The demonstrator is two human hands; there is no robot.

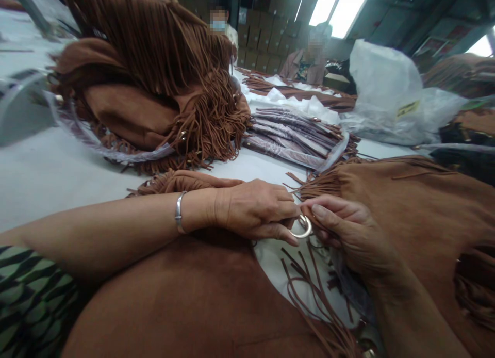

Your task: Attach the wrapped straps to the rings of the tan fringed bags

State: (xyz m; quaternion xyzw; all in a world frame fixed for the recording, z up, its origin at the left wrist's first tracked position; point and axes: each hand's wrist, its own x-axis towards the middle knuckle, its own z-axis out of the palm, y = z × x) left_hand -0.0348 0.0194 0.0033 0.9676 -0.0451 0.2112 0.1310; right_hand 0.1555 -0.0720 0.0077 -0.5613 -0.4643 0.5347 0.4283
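Observation:
At the centre, my left hand (257,208) pinches a silver metal ring clasp (304,227) between thumb and fingers. My right hand (350,229) is closed on a brown strip of suede (308,212) that meets the clasp; its hidden end cannot be made out. Under my left forearm lies a large brown suede bag piece (185,296). Thin suede fringe strands (305,280) hang loose below my hands. Beyond my right hand spreads another fringed brown suede piece (402,193).
Fringed brown bags (131,110) are heaped on the white table (50,177) at the left. Plastic-wrapped straps (290,136) lie ahead, with a clear plastic bag (382,90) to their right. Two people sit across the table, before stacked cardboard boxes (266,33).

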